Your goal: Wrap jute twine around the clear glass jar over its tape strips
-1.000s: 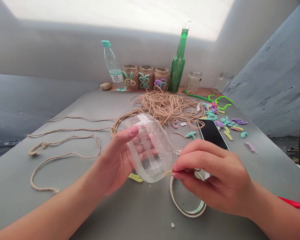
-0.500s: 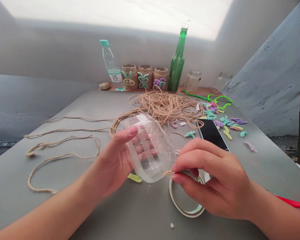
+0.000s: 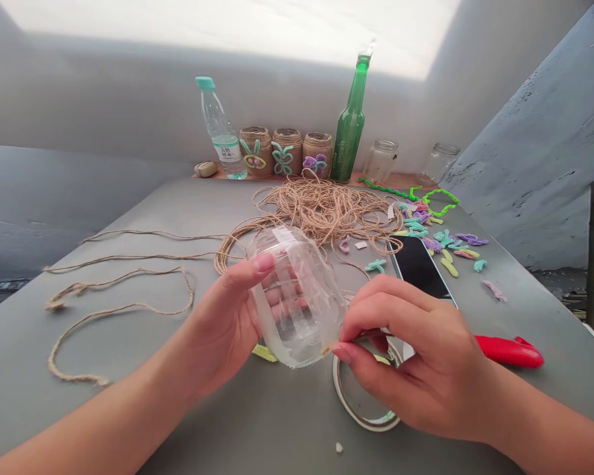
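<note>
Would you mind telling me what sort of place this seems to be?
It looks like a home-style craft bench: jute twine is tangled across a grey table, chenille-stem shapes are scattered nearby, and twine-wrapped jars stand along the back, while the left hand holds a taped glass jar.

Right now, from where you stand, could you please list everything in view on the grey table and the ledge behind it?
grey tabletop: one, grey, in front
taped glass jar: one, clear, in left hand
jute twine: one tangle plus loose strands, tan, mid-table
twine-wrapped jars: three, tan with coloured decorations, on ledge
plastic water bottle: one, clear with teal cap, on ledge
glass bottle: one, green, on ledge
unwrapped glass jars: two, clear, on ledge
small stone: one, beige, on ledge
pipe-cleaner pieces: many, mixed colours, right side
smartphone: one, black, right side
tape roll: one, white, under right hand
plastic tool: one, red, right side
left hand: one, holding jar
right hand: one, pinched at jar's edge
</note>
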Motion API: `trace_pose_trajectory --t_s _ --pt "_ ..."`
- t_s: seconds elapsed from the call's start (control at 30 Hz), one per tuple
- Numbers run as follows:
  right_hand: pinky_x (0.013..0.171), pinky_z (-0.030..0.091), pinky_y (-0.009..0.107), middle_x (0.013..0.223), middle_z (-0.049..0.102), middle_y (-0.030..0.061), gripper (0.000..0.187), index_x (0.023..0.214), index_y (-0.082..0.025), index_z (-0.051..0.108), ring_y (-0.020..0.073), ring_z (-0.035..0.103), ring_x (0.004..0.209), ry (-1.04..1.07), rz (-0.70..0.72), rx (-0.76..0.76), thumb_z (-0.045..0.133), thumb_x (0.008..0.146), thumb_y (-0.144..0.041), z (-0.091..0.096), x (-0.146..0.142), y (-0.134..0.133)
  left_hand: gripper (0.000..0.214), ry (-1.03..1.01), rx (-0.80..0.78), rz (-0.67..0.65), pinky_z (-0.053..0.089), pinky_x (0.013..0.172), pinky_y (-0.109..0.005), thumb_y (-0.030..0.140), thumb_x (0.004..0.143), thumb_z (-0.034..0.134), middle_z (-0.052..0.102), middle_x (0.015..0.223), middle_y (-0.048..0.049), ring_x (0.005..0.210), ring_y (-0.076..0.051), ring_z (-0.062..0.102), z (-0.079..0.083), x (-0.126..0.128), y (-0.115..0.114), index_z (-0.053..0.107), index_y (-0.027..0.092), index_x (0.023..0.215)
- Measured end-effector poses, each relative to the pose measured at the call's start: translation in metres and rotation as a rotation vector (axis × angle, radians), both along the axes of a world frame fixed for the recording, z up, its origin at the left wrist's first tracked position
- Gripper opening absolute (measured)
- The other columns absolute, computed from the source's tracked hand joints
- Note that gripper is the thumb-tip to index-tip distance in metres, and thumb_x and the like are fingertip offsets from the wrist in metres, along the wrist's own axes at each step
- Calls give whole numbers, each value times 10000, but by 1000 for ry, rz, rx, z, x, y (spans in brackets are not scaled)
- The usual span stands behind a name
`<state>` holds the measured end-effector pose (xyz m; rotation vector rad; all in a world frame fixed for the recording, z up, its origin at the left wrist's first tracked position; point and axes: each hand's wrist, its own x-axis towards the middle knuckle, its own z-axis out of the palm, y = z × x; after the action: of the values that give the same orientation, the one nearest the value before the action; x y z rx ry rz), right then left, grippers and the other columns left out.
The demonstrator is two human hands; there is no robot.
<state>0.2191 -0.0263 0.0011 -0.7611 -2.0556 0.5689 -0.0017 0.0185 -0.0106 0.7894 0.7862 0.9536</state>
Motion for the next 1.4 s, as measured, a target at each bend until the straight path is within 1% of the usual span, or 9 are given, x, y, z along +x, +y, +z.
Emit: trace_pose_trajectory --t_s 0.1,0.23,0.43,0.53,0.73,0.87,0.97,1.17,1.4 --pt "620 510 208 819 603 27 95 924 -119 664 101 550 728 9 0 -24 723 879 -60 0 -1 -1 476 14 22 -15 628 805 -422 558 786 790 846 1059 -107 954 -335 773 -4 -2 -1 784 218 1118" --pt "624 526 197 848 629 34 114 957 -116 674 101 570 753 39 30 -35 714 886 -35 1 -1 -1 529 70 27 -66 625 811 -397 433 678 928 850 1043 -124 969 -348 783 -8 -5 -2 783 210 1136" --pt "700 567 236 870 684 46 221 1027 -111 688 130 624 822 93 83 -1 673 863 37 3 5 2 549 60 -14 -80 610 961 -495 516 697 878 824 1171 -155 1163 -423 732 -5 -6 0 782 220 1150" --pt "699 573 228 882 690 52 238 1028 -111 697 134 631 838 99 72 -1 667 856 51 4 6 3 563 49 -31 -62 584 1018 -527 528 710 869 816 1201 -147 1219 -431 705 -4 -6 0 761 234 1179" --pt "681 560 257 867 675 47 242 1035 -123 698 135 607 798 145 36 -15 689 852 35 0 5 4 650 25 -58 -55 536 1079 -591 551 655 901 797 1274 -119 1295 -469 654 -4 -6 -1 749 290 1231" --pt "714 554 270 873 675 43 232 1025 -126 691 137 615 812 151 24 -14 688 855 33 -1 6 4 597 0 -68 -71 448 1135 -671 570 645 869 798 1285 -126 1361 -535 576 -7 -5 -1 801 312 1180" --pt "730 550 272 882 679 44 239 1027 -124 686 138 618 827 145 21 -21 678 854 40 -1 6 4 649 -39 -80 -74 394 1160 -701 588 609 865 796 1299 -96 1401 -559 520 -9 -5 -2 788 366 1214" --pt "737 567 272 887 684 42 249 1030 -142 688 145 630 834 123 15 -19 676 853 32 0 6 3 584 -15 -41 -78 495 1132 -584 541 752 832 767 1352 -110 1368 -461 597 -9 -9 -3 741 300 1276" --pt "749 608 258 904 703 77 260 1052 -102 713 156 667 869 105 11 84 654 848 49 3 6 6 527 -48 -109 -126 551 1072 -568 586 793 769 791 1242 -138 1300 -464 645 -8 -10 -4 773 244 1193"
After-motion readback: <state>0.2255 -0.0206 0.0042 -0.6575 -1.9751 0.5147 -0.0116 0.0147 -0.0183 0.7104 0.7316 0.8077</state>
